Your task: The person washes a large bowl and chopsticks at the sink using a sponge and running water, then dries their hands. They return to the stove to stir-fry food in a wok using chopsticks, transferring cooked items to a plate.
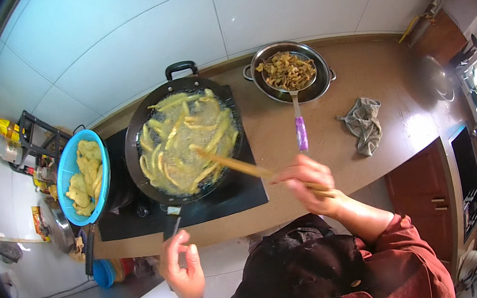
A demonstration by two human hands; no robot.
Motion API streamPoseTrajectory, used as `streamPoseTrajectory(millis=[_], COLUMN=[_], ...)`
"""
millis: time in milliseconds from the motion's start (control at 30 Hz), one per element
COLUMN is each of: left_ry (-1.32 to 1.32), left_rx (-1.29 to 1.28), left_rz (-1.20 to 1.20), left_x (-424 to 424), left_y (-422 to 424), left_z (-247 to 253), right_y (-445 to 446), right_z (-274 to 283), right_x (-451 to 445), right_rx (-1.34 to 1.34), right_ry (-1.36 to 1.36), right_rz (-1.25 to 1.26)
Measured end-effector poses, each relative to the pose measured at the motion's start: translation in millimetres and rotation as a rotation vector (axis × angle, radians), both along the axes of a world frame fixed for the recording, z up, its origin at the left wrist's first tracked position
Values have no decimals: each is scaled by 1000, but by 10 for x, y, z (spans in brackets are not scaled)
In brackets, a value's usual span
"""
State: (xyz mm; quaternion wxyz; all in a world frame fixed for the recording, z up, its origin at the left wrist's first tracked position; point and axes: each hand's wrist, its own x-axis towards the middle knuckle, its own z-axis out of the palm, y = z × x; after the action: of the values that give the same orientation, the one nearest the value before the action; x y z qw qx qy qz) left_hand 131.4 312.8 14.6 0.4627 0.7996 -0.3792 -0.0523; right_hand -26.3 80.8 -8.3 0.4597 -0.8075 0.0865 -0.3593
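My right hand (307, 185) grips a pair of long wooden chopsticks (241, 167). Their tips reach into a black wok (133, 164) of bubbling oil, among many pale yellow-green battered strips (176, 125). By the wok's near handle (171, 224) is my left hand (182, 266), thumb and fingers apart and holding nothing; whether it touches the handle is unclear. The wok stands on a black glass cooktop (237, 202). Beyond my right hand, a strainer ladle with a purple-wrapped handle (301, 133) holds browned fried bits (286, 71) over a steel two-handled pot (325, 84).
A blue plastic basket (62, 183) of fried pieces (86, 175) sits left of the wok, above a black-handled pan (90, 250). Bottles (7, 149) and a rack (42, 135) stand farther left. A crumpled grey cloth (364, 126) lies on the brown counter (395, 95). Tiled wall (148, 29) rises behind.
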Motion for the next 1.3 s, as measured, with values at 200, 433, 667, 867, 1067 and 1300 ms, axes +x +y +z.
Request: streamPoseTrajectory(millis=[200, 433, 667, 867, 1067, 1300], left_ry=[84, 162, -10, 174, 306, 360], left_rx=[43, 138, 203, 279, 393, 100], left_rz=[-12, -119, -121, -100, -52, 3], left_x=[-858, -1450, -1404, -1261, -1196, -1318], left_y=[-1043, -1836, -2250, -2574, -2691, -2472], left_z=[-535, -807, -1035, -1229, -1190, -1478], right_y=[-838, -1886, -2450, -2759, -3189, -3451], right_z=[-49, -262, -492, -469, -342, -712], right_x=[-321, -1348, -1675, -1326, -198, 651], right_rx=[-26, -15, -37, 6, 186, -106], right_ry=[-102, 76, 85, -32, -62, 136], right_rz=[197, -144, -414, -327, -94, -72])
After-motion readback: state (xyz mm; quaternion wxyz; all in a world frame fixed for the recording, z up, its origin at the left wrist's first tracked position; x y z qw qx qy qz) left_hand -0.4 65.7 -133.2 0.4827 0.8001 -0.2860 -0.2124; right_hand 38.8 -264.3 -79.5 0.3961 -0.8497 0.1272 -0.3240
